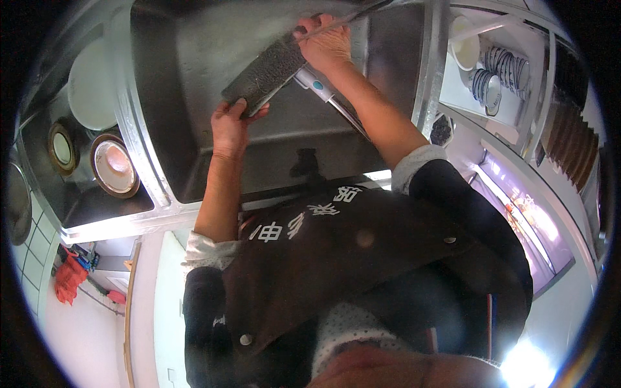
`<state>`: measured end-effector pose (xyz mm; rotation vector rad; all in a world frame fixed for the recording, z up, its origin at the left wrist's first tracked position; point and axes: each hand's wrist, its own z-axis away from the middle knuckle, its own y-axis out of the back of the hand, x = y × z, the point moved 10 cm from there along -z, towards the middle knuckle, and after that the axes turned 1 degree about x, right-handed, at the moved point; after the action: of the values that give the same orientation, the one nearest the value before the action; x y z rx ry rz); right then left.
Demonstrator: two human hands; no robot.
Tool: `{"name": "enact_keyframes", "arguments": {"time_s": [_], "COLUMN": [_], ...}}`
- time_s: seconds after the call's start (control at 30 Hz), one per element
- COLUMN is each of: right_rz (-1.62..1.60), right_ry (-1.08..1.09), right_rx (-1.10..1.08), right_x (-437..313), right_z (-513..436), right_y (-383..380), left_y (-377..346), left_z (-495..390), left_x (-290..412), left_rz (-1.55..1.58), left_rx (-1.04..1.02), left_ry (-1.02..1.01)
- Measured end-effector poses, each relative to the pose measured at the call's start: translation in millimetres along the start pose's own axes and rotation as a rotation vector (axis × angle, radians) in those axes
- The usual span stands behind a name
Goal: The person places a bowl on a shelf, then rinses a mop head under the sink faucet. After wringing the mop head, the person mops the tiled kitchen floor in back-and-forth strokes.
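A grey sponge mop head (pixel 267 68) lies slantwise above the bottom of a stainless-steel sink (pixel 281 155). My left hand (pixel 230 121) grips its lower left end, with the thumb on top of the sponge. Around the upper right end are the fingers of my right hand (pixel 326 46). From the middle of the head, a white plastic joint (pixel 313 83) with a teal button leads into a metal pole (pixel 349 116) that passes below my right forearm. A thin, blurred line crosses my right hand; whether it is a spout or water cannot be told.
Left of the divider, another basin holds a large white round vessel (pixel 92 85) and two brown-rimmed round dishes (pixel 115 166), (pixel 62 148). At right, a shelf carries stacked patterned bowls (pixel 485 89) and a white container (pixel 465 43). A red cloth or bag (pixel 70 279) hangs at lower left.
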<state>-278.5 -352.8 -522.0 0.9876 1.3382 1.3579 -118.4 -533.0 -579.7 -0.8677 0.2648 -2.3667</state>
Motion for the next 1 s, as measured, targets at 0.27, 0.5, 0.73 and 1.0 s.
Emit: {"name": "enact_keyframes", "arguments": {"time_s": [0.27, 0.5, 0.73, 1.0], "right_rz": [-0.239, 0.028, -0.084, -0.144], "right_ry": [0.043, -0.015, 0.005, -0.104], "right_rx": [-0.050, 0.008, -0.004, -0.228], "right_x": [-25.0, 10.8, -7.4, 24.4], "right_z": [20.0, 3.7, 14.3, 30.9], "right_y": [-11.4, -18.4, -21.4, -23.1], "left_y": [0.4, 4.5, 11.7, 10.8], "left_z": [1.2, 2.8, 6.1, 5.6], "left_x": [-3.8, -3.9, 8.2, 6.4], "left_rz": [-0.054, -0.043, -0.050, -0.065], "left_rx": [0.016, 0.029, 0.053, 0.042], "left_ry": [0.015, 0.022, -0.026, 0.018]}}
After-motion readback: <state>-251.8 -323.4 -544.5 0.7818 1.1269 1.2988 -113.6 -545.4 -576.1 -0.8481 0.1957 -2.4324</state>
